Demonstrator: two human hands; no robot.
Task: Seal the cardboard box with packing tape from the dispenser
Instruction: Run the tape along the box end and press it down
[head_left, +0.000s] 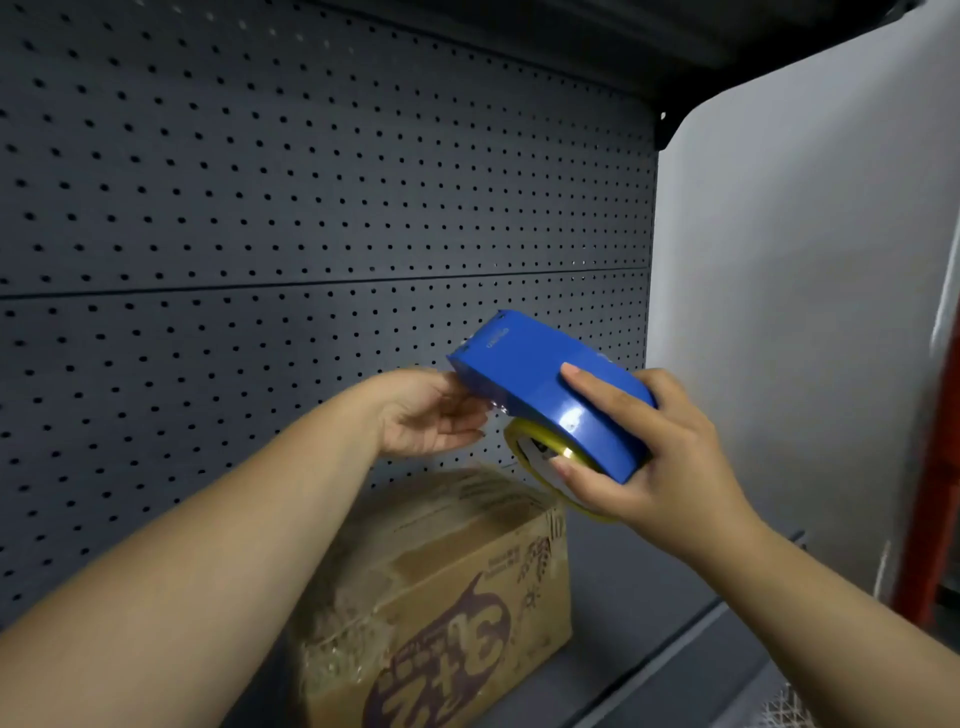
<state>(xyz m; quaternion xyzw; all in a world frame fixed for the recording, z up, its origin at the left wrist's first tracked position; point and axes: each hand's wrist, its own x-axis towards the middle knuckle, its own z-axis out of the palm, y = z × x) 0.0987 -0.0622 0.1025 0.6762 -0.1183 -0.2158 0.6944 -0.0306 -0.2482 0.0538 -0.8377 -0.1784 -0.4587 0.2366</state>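
The left hand (431, 415) reaches to the front tip of the blue tape dispenser (550, 392), fingers loosely open. The right hand (654, 457) grips the dispenser's body above the cardboard box (441, 597), which sits on a shelf (639, 623).

The near left corner of the cardboard box (447, 597) is cut off by the lower edge and covered by the left forearm. Part of the tape roll (540, 452) is hidden under the blue dispenser (545, 395) and behind the fingers (576, 480) of the right hand (654, 457). The fingertips of the left hand (431, 415) are masked by the dispenser's far end, so contact cannot be judged. Small lettering on the dispenser is too small to read. The box print is blurred.
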